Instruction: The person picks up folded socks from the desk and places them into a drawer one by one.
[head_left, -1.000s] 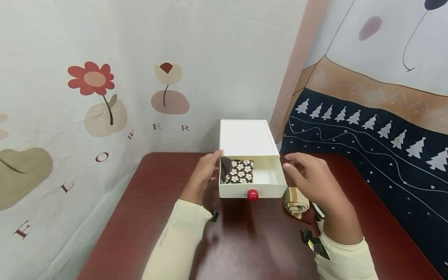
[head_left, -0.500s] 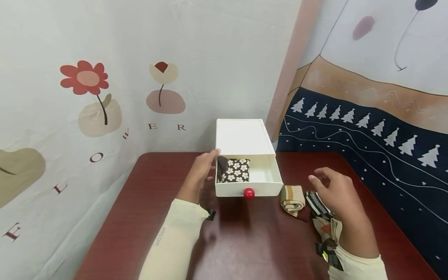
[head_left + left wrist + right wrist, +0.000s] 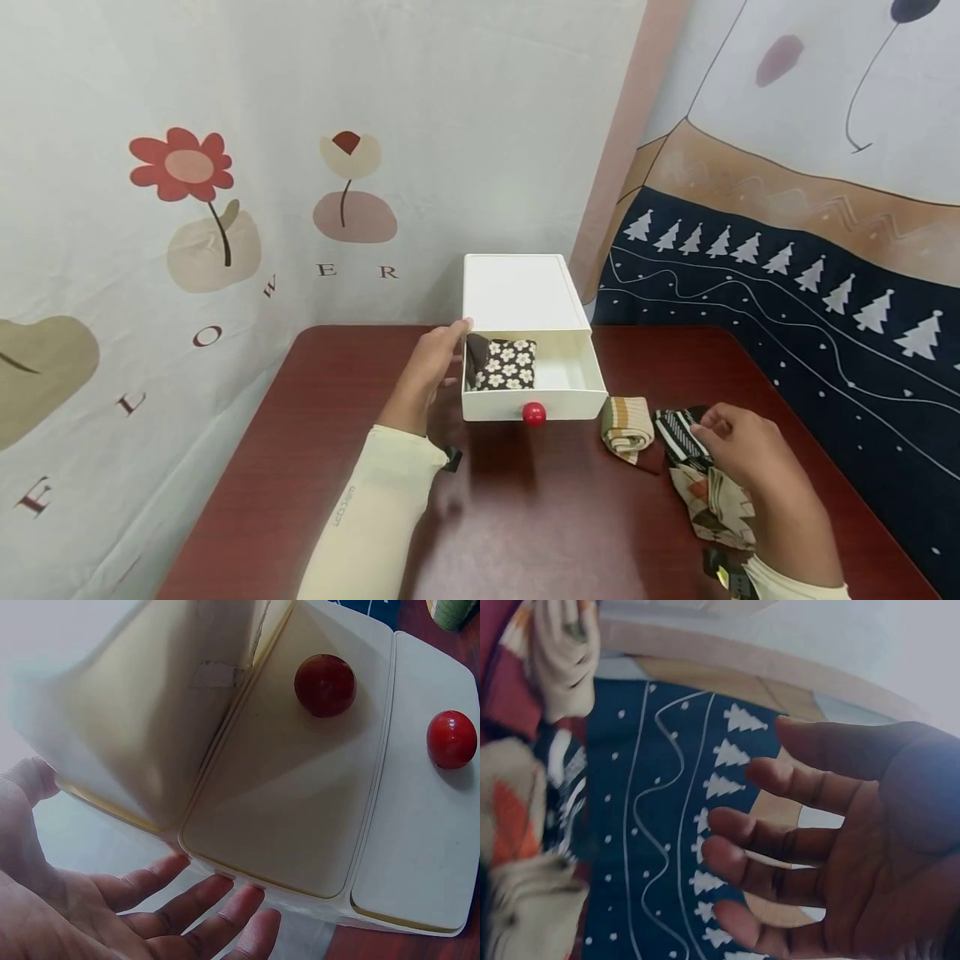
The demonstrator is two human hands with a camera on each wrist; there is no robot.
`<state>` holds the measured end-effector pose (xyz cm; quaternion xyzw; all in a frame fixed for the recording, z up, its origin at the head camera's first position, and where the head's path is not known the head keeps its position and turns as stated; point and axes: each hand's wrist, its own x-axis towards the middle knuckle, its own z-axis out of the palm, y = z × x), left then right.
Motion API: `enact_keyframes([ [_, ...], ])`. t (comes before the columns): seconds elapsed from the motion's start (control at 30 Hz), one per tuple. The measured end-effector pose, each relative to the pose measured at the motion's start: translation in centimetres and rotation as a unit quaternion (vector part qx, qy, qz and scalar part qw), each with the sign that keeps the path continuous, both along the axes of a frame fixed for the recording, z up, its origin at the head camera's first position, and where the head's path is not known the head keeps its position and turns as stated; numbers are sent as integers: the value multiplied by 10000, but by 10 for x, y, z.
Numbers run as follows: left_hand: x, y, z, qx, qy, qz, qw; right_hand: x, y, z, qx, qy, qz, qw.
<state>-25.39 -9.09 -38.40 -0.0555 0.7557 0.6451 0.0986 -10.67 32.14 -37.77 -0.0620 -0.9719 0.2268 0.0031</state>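
Note:
My left hand rests on the left side of a white drawer unit, thumb at the top edge. In the left wrist view its fingers spread loosely along the unit's side. The top drawer is pulled out; folded dark socks with white flowers lie in its left part. Over at the right, my right hand hovers at the black-and-white striped rolled socks, fingers loosely curved and holding nothing. Argyle socks lie partly hidden below that hand. Rolled cream-and-mustard socks sit beside the drawer.
A red knob sticks out from the open drawer's front. Lower drawers with red knobs appear in the left wrist view. The dark red table stands against a wall cloth with printed flowers and trees.
My right hand has moved from beside the drawer to the right and toward me, over the striped and argyle socks. The left hand has stayed on the drawer unit.

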Motion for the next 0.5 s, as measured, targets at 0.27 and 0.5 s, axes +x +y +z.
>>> enact_keyframes([
  [0.27,0,0,1,-4,7,23,10000,12,23,-24,301,-701,145,9970],
  [0.5,0,0,1,51,26,42,10000,23,32,-38,20,-1241,-76,9922],
])
